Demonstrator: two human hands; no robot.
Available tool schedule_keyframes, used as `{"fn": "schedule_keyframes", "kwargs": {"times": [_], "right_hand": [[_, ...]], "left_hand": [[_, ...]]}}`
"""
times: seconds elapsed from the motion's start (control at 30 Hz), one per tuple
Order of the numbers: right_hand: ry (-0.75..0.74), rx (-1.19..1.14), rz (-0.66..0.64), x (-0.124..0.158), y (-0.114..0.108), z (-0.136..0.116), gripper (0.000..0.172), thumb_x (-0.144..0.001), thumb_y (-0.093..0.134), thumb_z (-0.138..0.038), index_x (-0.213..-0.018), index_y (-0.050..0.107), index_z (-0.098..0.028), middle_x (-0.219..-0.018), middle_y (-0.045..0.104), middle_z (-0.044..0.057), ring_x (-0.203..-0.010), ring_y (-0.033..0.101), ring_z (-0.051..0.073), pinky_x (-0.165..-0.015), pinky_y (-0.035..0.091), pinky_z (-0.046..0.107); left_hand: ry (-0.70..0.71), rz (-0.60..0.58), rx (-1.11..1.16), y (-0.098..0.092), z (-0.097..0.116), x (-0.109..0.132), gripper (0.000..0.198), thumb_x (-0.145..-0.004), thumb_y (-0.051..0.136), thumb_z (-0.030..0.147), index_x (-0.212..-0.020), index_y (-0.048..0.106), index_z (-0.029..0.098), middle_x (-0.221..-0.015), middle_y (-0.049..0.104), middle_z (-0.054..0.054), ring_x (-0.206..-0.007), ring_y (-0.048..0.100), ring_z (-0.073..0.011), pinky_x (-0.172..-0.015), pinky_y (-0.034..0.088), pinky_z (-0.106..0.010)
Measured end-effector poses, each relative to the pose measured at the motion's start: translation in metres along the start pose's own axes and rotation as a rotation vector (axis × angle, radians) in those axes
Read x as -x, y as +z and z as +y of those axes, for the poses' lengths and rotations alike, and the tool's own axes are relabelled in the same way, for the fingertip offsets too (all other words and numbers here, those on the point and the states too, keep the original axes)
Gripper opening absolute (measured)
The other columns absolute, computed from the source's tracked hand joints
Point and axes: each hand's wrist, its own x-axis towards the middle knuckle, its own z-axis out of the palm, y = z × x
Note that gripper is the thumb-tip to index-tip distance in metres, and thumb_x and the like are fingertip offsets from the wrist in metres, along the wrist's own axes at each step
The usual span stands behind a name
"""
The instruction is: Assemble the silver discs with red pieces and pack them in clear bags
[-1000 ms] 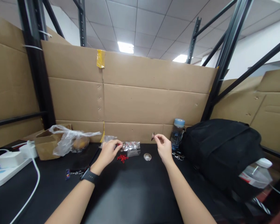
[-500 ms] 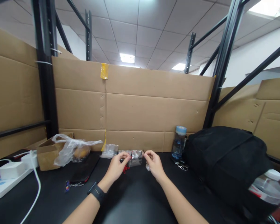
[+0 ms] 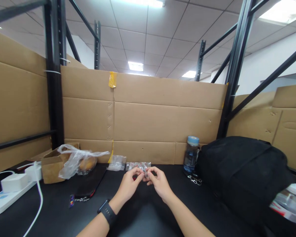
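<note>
My left hand (image 3: 130, 184) and my right hand (image 3: 160, 184) meet over the dark table, both with thumb and forefinger pinched. Between the fingertips is a small thing, mostly hidden, with a thin dark and shiny part showing. A bit of red string (image 3: 134, 178) shows under my left fingers. What my right fingers pinch is too small to name. Just behind the hands lies a clear plastic bag (image 3: 138, 164) with small reddish contents. Left of it is another clear plastic bag (image 3: 117, 162). A dark smartwatch (image 3: 107, 210) is on my left wrist.
To the left are a power strip (image 3: 13, 194) with white adapters, a cardboard box (image 3: 51, 169), a tied plastic bag (image 3: 76, 163) and a black pouch (image 3: 88, 184). A water bottle (image 3: 191, 154) and a black backpack (image 3: 241, 177) stand right. Cardboard panels (image 3: 143, 121) close the back.
My hands have come together, my right hand moving left, so the fingertips now meet. The red strands below my left hand are now mostly hidden. The view has shifted slightly.
</note>
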Motion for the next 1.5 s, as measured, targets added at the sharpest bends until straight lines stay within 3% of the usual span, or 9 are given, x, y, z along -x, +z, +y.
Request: {"fn": "schedule_keyframes", "kwargs": {"times": [0.13, 0.3, 0.5, 0.67, 0.8, 0.93, 1.0, 1.27, 1.5], "right_hand": [[0.055, -0.092, -0.06, 0.002, -0.002, -0.006, 0.043, -0.079, 0.078, -0.057, -0.087, 0.062, -0.017, -0.11, 0.065, 0.008, -0.08, 0.073, 0.021, -0.063, 0.058, 0.028], [0.125, -0.096, -0.064, 0.001, -0.004, -0.008, 0.058, -0.076, 0.082, -0.051, -0.123, 0.065, -0.023, -0.11, 0.068, 0.008, -0.074, 0.074, 0.02, -0.067, 0.059, 0.033], [0.154, -0.031, -0.095, 0.003, -0.006, -0.011, 0.071, -0.067, 0.088, -0.046, -0.128, 0.067, -0.017, -0.091, 0.073, 0.007, -0.08, 0.073, 0.024, -0.084, 0.058, 0.042], [0.114, 0.023, -0.128, 0.001, -0.011, -0.002, 0.07, -0.059, 0.093, -0.037, -0.122, 0.068, -0.021, -0.103, 0.069, 0.005, -0.068, 0.066, 0.016, -0.07, 0.056, 0.033], [0.05, 0.212, -0.12, -0.007, -0.027, 0.002, 0.058, -0.067, 0.086, -0.037, -0.119, 0.067, -0.021, -0.102, 0.064, 0.004, -0.067, 0.062, 0.014, -0.063, 0.053, 0.029], [-0.085, 0.688, -0.002, -0.013, -0.054, 0.002, 0.042, -0.07, 0.082, -0.026, -0.11, 0.069, -0.022, -0.096, 0.063, 0.003, -0.074, 0.06, 0.016, -0.073, 0.052, 0.031], [-0.079, 0.814, -0.057, -0.014, -0.065, 0.001, 0.043, -0.068, 0.084, -0.024, -0.109, 0.07, -0.022, -0.094, 0.064, 0.003, -0.079, 0.061, 0.018, -0.075, 0.051, 0.03], [0.0, 0.789, -0.342, -0.01, -0.073, -0.003, 0.047, -0.067, 0.085, -0.022, -0.112, 0.072, -0.022, -0.093, 0.068, 0.001, -0.071, 0.061, 0.014, -0.067, 0.048, 0.023], [-0.019, 0.952, -0.247, -0.01, -0.074, -0.007, 0.043, -0.068, 0.084, -0.023, -0.11, 0.073, -0.022, -0.089, 0.069, 0.001, -0.078, 0.063, 0.017, -0.073, 0.047, 0.026]], "left_hand": [[-0.01, 0.019, -0.05, 0.0, -0.002, 0.0, 0.024, -0.09, 0.062, 0.043, -0.091, 0.069, 0.019, -0.089, 0.074, -0.006, -0.083, 0.07, -0.0221, -0.081, 0.054, -0.031], [-0.003, 0.023, -0.143, 0.0, -0.007, 0.001, 0.021, -0.091, 0.059, 0.038, -0.09, 0.069, 0.021, -0.091, 0.075, -0.006, -0.086, 0.07, -0.0226, -0.082, 0.053, -0.031], [-0.021, 0.025, -0.164, 0.002, -0.007, 0.003, 0.018, -0.091, 0.057, 0.036, -0.091, 0.068, 0.022, -0.09, 0.075, -0.004, -0.085, 0.07, -0.0222, -0.081, 0.052, -0.03], [0.052, -0.025, -0.369, 0.0, 0.001, 0.004, 0.019, -0.094, 0.053, 0.034, -0.092, 0.068, 0.023, -0.094, 0.073, -0.003, -0.092, 0.066, -0.022, -0.086, 0.048, -0.032], [0.08, -0.022, -0.722, -0.003, -0.004, 0.008, 0.03, -0.092, 0.056, 0.034, -0.119, 0.063, 0.026, -0.126, 0.064, -0.008, -0.12, 0.054, -0.028, -0.097, 0.041, -0.042], [0.026, -0.14, -0.853, -0.004, -0.01, 0.011, 0.041, -0.091, 0.056, 0.033, -0.131, 0.056, 0.026, -0.138, 0.057, -0.009, -0.128, 0.047, -0.0294, -0.1, 0.037, -0.046], [0.024, -0.224, -0.851, -0.004, -0.009, 0.013, 0.036, -0.091, 0.055, 0.033, -0.127, 0.059, 0.027, -0.136, 0.058, -0.008, -0.127, 0.048, -0.0287, -0.099, 0.037, -0.045], [0.065, -0.413, -0.824, -0.001, -0.009, 0.019, 0.025, -0.088, 0.059, 0.032, -0.112, 0.066, 0.03, -0.123, 0.064, -0.004, -0.119, 0.052, -0.028, -0.1, 0.035, -0.046], [0.054, -0.46, -0.808, -0.001, -0.006, 0.019, 0.027, -0.09, 0.057, 0.034, -0.115, 0.068, 0.037, -0.122, 0.066, -0.002, -0.12, 0.049, -0.0306, -0.101, 0.035, -0.049]]}}
